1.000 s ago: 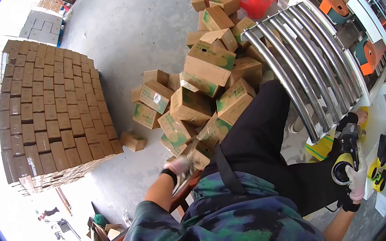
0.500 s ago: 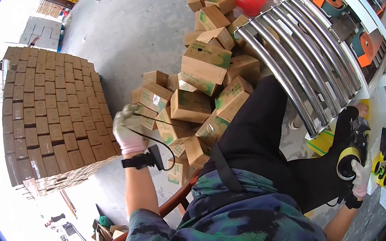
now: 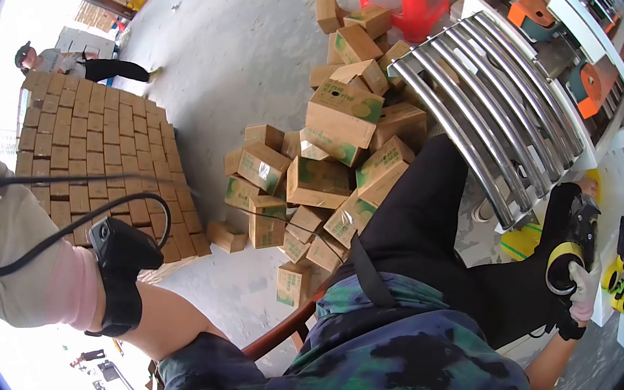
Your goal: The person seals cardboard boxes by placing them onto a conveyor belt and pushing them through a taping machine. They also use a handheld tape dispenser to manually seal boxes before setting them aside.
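Observation:
My left hand [image 3: 14, 255], in a pale glove with a pink cuff, is raised at the far left with its fingers curled. A black cable [image 3: 75, 233] loops around the fingers, and one strand runs off toward the cartons. A small black device [image 3: 125, 245] is strapped to that wrist. My right hand [image 3: 584, 288], gloved too, is closed around a tape dispenser [image 3: 580, 236] with a yellow-edged roll, beside my right leg. Several brown cartons [image 3: 345, 117] with green print lie in a loose heap in front of me.
A roller conveyor [image 3: 484, 107] stands at the right, with orange-fitted machinery [image 3: 595, 86] behind it. A red stool [image 3: 413, 3] is beyond the heap. On the left stands a large carton stack [image 3: 99, 143], with a person [image 3: 90, 65] behind it. A wooden chair arm [image 3: 282, 330] is beside me.
My left hand has swung left and up toward the camera, drawing the cable along. Cartons at the heap's near left have shifted. A person has come into view. My right hand stays put.

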A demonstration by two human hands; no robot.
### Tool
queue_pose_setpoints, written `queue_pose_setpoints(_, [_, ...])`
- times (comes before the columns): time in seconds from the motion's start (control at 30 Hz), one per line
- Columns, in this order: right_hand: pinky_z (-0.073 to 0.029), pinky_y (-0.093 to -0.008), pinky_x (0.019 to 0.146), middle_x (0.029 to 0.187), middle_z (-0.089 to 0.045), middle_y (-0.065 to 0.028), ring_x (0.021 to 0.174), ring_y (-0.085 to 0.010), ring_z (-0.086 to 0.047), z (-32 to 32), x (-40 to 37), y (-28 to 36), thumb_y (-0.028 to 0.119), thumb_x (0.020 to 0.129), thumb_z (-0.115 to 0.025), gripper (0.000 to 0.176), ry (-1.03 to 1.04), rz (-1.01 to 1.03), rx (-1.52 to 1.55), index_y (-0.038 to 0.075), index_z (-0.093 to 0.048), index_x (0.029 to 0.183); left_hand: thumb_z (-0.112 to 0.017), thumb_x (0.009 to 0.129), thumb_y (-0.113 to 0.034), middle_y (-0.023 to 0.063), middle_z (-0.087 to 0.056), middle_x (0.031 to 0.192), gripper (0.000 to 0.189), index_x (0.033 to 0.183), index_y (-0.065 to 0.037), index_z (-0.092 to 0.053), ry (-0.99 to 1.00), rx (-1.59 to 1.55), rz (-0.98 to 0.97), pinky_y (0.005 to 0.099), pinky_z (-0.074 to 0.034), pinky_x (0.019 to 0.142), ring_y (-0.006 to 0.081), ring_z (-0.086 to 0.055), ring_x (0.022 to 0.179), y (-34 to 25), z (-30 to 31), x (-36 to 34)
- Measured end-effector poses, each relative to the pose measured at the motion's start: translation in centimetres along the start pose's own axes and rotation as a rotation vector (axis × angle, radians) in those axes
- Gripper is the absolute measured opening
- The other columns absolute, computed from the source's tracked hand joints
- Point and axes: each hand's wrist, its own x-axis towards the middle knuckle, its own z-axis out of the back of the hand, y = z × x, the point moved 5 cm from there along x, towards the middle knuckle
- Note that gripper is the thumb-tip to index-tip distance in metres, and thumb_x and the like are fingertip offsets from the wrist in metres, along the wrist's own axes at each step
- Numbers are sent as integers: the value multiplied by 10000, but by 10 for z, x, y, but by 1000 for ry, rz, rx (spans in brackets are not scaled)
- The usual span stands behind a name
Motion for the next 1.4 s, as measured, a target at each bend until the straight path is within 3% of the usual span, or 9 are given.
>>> queue_pose_setpoints(0.27, [-377, -336, 1081, 1384, -507, -173, 1249, -253, -525, -20, 1, 67, 288, 690, -752, 899, -2, 248, 64, -72, -396, 1433, -364, 1019, -400, 218, -616, 895, 552, 687, -2, -553, -3, 104, 648, 293, -415, 607, 170, -456, 642, 97, -85, -69])
queue_pose_setpoints(0.33, [-384, -315, 1070, 1272, -593, -173, 1215, -253, -560, -17, -3, 66, 184, 660, -709, 744, -70, 266, 7, -61, -524, 1337, -386, 1044, -284, 65, -594, 765, 324, 913, -53, -572, 233, 57, 1078, 249, -500, 649, 151, -578, 676, 139, -132, -141])
queue_pose_setpoints(0.4, [-443, -315, 960, 1108, -607, -152, 1019, -261, -601, -16, -4, 82, 91, 669, -668, 694, -15, 354, -46, -46, -533, 1336, -440, 1009, -253, 177, -699, 924, 357, 853, -9, -649, 1055, -26, 1331, 321, -543, 738, 242, -672, 770, 182, -168, -211])
queue_pose_setpoints(0.43, [-457, -310, 915, 1044, -599, -140, 944, -254, -600, -14, -5, 91, 63, 667, -659, 689, 18, 439, -133, -39, -535, 1337, -470, 976, -449, 193, -714, 1006, 550, 1035, 46, -702, 1471, -101, 995, 377, -534, 827, 325, -692, 950, 209, -162, -266])
queue_pose_setpoints(0.5, [-456, -284, 852, 987, -570, -114, 869, -229, -576, -13, -11, 116, 14, 665, -652, 689, 65, 424, -167, -11, -542, 1345, -515, 967, -335, 144, -683, 868, 362, 823, -45, -679, 2096, 831, 624, 419, -538, 740, 335, -664, 810, 220, -204, -307])
queue_pose_setpoints(0.63, [-467, -267, 778, 963, -563, -91, 821, -203, -584, -14, -21, 129, -38, 680, -655, 641, 34, 470, -209, 29, -589, 1313, -513, 954, -524, 133, -681, 870, 529, 908, -27, -688, 1783, 566, 610, 408, -532, 787, 309, -669, 873, 246, -265, -307])
queue_pose_setpoints(0.9, [-494, -299, 713, 920, -589, -111, 769, -241, -613, -33, -19, 137, 38, 671, -768, 552, 20, 628, -296, 69, -664, 1213, -544, 816, -760, 169, -574, 1256, 993, 1405, 28, -412, 882, -993, 1787, 465, -457, 992, 320, -589, 1094, 266, -328, -361])
queue_pose_setpoints(1.17, [-507, -354, 693, 912, -608, -117, 777, -305, -622, -47, -9, 134, 59, 672, -701, 603, 51, 645, -383, 204, -661, 1256, -597, 939, -495, 38, -634, 926, 488, 1244, -116, -558, 655, -1004, 1804, 304, -520, 613, 147, -631, 731, 277, -326, -365])
queue_pose_setpoints(1.4, [-514, -376, 707, 951, -586, -140, 768, -321, -615, -48, -4, 129, 33, 652, -641, 724, 153, 593, -506, 307, -614, 1322, -500, 1008, -122, 3, -580, 786, 141, 990, -26, -601, 578, -597, 1848, 244, -471, 634, 107, -555, 669, 294, -317, -373])
